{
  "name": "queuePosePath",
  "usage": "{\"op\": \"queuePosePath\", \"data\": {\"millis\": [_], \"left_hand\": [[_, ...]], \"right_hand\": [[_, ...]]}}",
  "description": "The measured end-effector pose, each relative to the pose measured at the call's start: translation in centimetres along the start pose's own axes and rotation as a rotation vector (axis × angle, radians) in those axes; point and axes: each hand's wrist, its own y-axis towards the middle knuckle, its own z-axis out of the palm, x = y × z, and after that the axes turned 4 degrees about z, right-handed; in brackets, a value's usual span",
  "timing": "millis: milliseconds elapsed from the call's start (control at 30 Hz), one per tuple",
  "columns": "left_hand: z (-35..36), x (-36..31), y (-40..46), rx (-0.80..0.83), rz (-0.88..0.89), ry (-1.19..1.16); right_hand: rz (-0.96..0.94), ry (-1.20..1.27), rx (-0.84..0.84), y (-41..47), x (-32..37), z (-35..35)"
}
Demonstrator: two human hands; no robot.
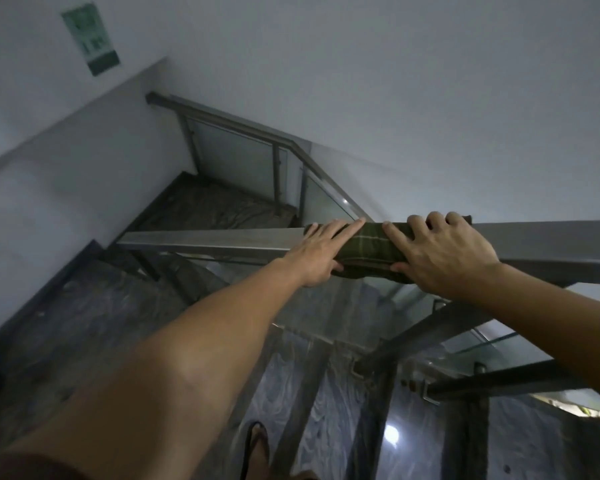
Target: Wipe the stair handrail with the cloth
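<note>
Dark green plaid cloth lies draped over the flat top of the grey metal stair handrail, folded down over its near edge, about midway along the rail as seen by the head camera. Both hands press on it. The left hand lies at the cloth's left end, fingers stretched flat and close together along the rail top, thumb tucked under the near edge against the fabric. The right hand covers the cloth's right end, fingers spread apart and curled over the rail's far edge, thumb pressed on the hanging fold. Below the rail sit glass panels in the railing on metal posts, and dark marbled stone steps. A green sign hangs on the white wall, too blurred to read.
</note>
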Motion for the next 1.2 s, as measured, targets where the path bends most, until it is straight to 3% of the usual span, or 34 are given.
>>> {"op": "queuePosePath", "data": {"millis": [700, 1200], "left_hand": [[2.6, 23.7, -6.7, 0.027, -0.081, -0.029], [6.1, 38.9, -10.5, -0.037, 0.015, -0.014]], "right_hand": [[0.003, 0.107, 0.070, 18.2, 19.5, 1.0], [0.045, -0.007, 0.022, 27.6, 31.2, 2.3]]}}
